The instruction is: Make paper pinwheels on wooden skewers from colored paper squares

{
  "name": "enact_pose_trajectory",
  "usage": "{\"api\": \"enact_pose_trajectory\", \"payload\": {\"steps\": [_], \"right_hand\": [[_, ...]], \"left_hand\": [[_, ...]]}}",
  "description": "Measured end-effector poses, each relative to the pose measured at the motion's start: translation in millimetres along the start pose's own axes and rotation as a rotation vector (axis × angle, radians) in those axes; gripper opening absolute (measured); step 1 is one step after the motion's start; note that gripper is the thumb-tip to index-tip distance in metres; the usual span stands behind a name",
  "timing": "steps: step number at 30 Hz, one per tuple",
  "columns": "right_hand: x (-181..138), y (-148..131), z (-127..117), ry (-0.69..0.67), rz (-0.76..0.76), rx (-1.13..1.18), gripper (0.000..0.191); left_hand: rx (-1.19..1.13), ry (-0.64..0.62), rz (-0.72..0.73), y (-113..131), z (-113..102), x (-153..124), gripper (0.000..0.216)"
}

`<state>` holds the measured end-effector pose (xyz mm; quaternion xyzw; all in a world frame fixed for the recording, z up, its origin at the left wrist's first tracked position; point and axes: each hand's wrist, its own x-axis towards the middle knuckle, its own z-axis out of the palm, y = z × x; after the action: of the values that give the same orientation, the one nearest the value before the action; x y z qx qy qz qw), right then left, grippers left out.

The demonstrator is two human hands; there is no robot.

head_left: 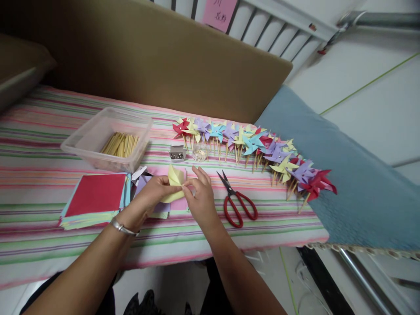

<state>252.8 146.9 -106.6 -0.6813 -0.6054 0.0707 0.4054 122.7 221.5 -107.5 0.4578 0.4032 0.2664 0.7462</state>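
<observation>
A sheet of pale yellow paper point(176, 176), partly bent into curves, is held between both hands above the table. My left hand point(156, 192) is closed on its left side, the thumb lying along it. At the paper's right edge, my right hand point(200, 192) pinches with thumb and index finger while the other fingers extend upward. Whether a small pin is in that pinch cannot be made out. Beneath the hands lie pink paper point(179, 204) and purple paper point(141, 183). Red-handled scissors point(236, 199) rest to the right of my right hand, blades pointing away.
Paper pinwheels point(252, 142) on sticks lie in a long row at right. A plastic bin point(82, 146) holds short sticks point(121, 144). Nearby are a small box of metal fasteners point(177, 154), a clear round container point(200, 152) and stacked coloured squares point(95, 197). Cardboard point(157, 57) stands behind.
</observation>
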Motion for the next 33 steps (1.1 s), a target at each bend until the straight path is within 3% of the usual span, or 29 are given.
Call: {"api": "enact_pose_trajectory", "payload": {"steps": [4, 8, 11, 15, 22, 27, 31, 33], "right_hand": [[4.2, -0.6, -4.3, -0.013, 0.035, 0.006, 0.004], [11.7, 2.3, -19.5, -0.041, 0.126, 0.126, 0.039], [14.2, 5.0, -28.9, -0.217, 0.251, 0.282, 0.055], [14.1, 2.2, -33.5, -0.382, 0.327, 0.353, 0.055], [14.2, -0.7, -36.1, -0.459, 0.284, 0.323, 0.058], [13.4, 8.8, -29.2, -0.402, 0.338, 0.411, 0.058], [15.5, 18.4, -23.3, -0.216, 0.43, 0.595, 0.057], [16.0, 20.1, -20.5, -0.121, 0.451, 0.656, 0.055]], "left_hand": [[0.046, 0.005, 0.042, -0.8, 0.3, 1.2, 0.016], [0.139, -0.054, 0.017, 1.3, 0.0, -0.8, 0.01], [0.224, -0.161, 0.025, 0.2, -0.3, -2.1, 0.01], [0.271, -0.252, 0.02, -4.5, 0.0, -1.8, 0.011], [0.321, -0.285, -0.023, -4.3, 1.1, -2.4, 0.014], [0.222, -0.263, 0.017, -2.0, -1.2, -1.0, 0.019], [-0.023, -0.09, 0.045, 2.3, -0.6, -2.5, 0.042], [-0.152, -0.062, 0.017, 2.8, 4.5, -4.9, 0.045]]}}
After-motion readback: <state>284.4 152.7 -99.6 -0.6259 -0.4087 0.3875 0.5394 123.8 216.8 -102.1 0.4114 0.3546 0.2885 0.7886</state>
